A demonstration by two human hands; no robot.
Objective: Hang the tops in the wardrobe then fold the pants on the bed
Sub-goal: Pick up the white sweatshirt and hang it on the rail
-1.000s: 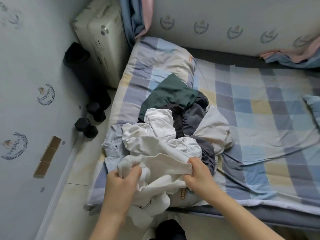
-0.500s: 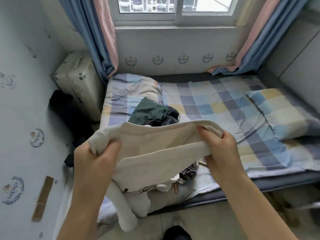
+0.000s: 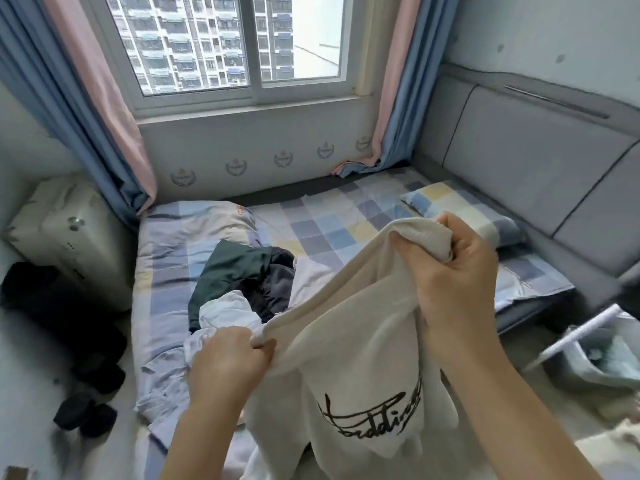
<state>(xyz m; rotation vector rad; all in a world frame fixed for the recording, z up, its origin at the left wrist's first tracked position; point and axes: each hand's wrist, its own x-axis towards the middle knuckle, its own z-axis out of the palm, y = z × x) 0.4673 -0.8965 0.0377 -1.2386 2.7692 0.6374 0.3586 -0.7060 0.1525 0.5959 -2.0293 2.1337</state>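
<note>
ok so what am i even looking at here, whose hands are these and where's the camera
There is no machine here. The camera sits on a person's head and looks forward and down, so the two arms coming in from the bottom are that person's own. The left hand and the right hand each grip an edge of a cream top with black script lettering, holding it up in front of the bed. On the checked sheet lies a pile of clothes: something dark green, something dark grey, some white pieces. A pillow lies by the grey headboard, and a window is behind the bed.
</note>
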